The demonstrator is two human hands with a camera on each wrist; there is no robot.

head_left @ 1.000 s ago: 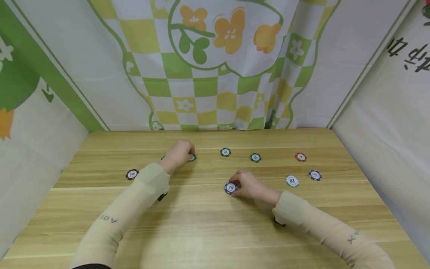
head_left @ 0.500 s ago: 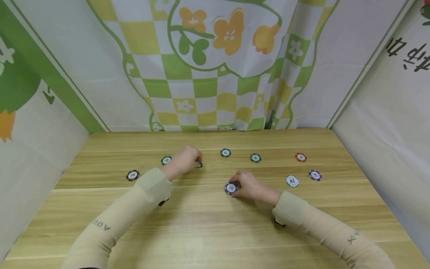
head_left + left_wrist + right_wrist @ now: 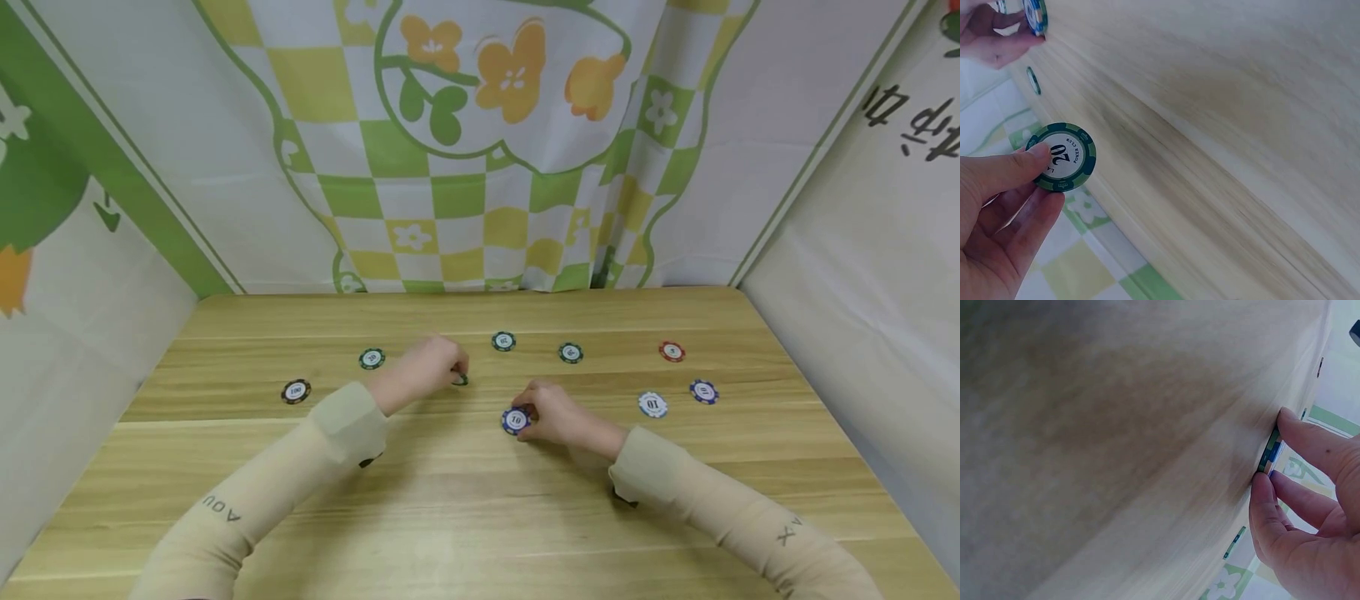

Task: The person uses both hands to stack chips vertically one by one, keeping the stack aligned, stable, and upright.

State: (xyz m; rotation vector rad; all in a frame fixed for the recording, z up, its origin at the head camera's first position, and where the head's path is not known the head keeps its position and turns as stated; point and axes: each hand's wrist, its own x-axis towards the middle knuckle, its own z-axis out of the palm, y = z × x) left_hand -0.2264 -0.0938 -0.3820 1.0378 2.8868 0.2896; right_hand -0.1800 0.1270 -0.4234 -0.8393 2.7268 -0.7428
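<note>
My left hand pinches a green poker chip marked 20 between thumb and fingers, above the table. In the head view only the edge of that chip shows under the fingertips. To its right, my right hand grips a small stack of poker chips by the rim. A blue chip marked 10 lies on top. The right wrist view shows a green chip beneath the blue one, against the wooden table. My two hands are a short way apart.
Loose poker chips lie around: black 100 and green at left, two green ones behind, and red, light blue and blue at right. A checkered curtain hangs along the back edge.
My left hand has lifted the green chip off the table and moved right and nearer, towards the stack. A green chip left of it has come into view. My right hand stays put.
</note>
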